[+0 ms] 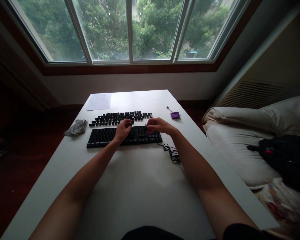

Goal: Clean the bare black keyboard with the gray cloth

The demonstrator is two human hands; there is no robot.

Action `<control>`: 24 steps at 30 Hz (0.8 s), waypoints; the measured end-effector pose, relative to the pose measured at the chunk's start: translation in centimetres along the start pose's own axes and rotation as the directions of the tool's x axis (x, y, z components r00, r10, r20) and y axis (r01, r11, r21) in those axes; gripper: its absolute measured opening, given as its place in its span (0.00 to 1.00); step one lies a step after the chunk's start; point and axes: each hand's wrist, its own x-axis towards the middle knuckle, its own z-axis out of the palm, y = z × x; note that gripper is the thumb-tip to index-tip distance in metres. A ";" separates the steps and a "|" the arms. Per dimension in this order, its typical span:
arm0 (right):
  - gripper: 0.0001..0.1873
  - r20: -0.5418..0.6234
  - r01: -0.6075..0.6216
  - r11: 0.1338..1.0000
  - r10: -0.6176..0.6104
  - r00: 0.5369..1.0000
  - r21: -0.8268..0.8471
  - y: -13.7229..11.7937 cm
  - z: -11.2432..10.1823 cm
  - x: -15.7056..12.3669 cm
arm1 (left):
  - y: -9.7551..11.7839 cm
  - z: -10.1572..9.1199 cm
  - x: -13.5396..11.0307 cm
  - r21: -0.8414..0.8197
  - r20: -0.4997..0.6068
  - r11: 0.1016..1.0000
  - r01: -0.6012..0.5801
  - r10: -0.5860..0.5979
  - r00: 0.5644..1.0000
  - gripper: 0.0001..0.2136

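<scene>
A black keyboard lies on the white table, many of its key positions dark and apparently without caps. Behind it, loose black keycaps stand in rows. My left hand is over the keyboard's middle, thumb and fingers curled together; what they pinch is too small and dark to make out. Above the right part of the keyboard, my right hand is closed in a pinch, with a small, thin dark thing at its fingertips that I cannot identify. A black cable lies coiled at the keyboard's right front.
Left of the keycaps lies a crumpled grey cloth or glove. A paper sheet rests at the table's far left corner. At the right are a small brush and a purple item. A sofa stands beyond the table's right edge.
</scene>
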 end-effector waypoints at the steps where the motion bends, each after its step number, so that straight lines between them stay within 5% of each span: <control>1: 0.16 -0.001 0.000 1.000 0.000 1.000 -0.002 -0.1 0.1 0.0 | 0.0 0.1 0.5 0.031 -0.006 0.999 -0.017 0.017 1.000 0.14; 8: 0.14 0.014 0.007 1.000 -0.007 1.000 -0.015 -0.5 0.7 0.1 | -0.3 1.9 4.4 0.293 0.055 0.950 -0.109 0.097 0.994 0.10; 13: 0.14 -0.002 0.023 1.000 -0.023 1.000 -0.001 -0.6 0.3 0.0 | -1.0 3.3 5.8 0.515 0.158 0.833 -0.204 0.141 0.977 0.09; 24: 0.15 -0.014 0.012 1.000 -0.012 1.000 -0.006 -1.1 0.3 -0.2 | -0.9 4.5 6.7 0.684 0.183 0.717 -0.134 0.010 0.983 0.09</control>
